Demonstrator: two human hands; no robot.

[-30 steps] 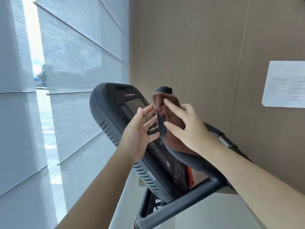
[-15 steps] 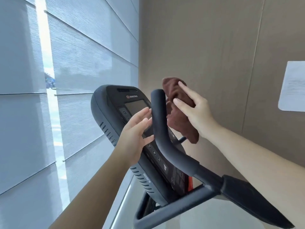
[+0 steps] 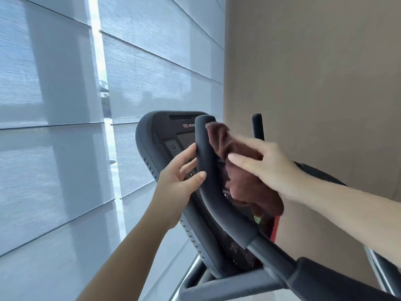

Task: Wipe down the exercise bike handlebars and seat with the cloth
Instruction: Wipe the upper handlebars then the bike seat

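Note:
A dark padded handlebar (image 3: 206, 177) rises in a curve in front of the bike's black console (image 3: 165, 135). My left hand (image 3: 175, 181) touches the bar's left side, fingers straight and thumb resting on the padding. My right hand (image 3: 267, 166) holds a brown cloth (image 3: 243, 183) just to the right of the bar, with fingers stretched out over it; the cloth's upper end touches the bar near its tip. A second handlebar tip (image 3: 257, 127) stands upright behind my right hand. The seat is out of view.
Grey window blinds (image 3: 65, 127) fill the left side, with a bright gap between them. A beige wall (image 3: 314, 83) stands close behind the bike on the right. A crossbar of the bike frame (image 3: 227, 287) runs along the bottom.
My right hand and the cloth have come off the bar's top and dropped to its right side. My left hand now touches the bar. The camera has swung left.

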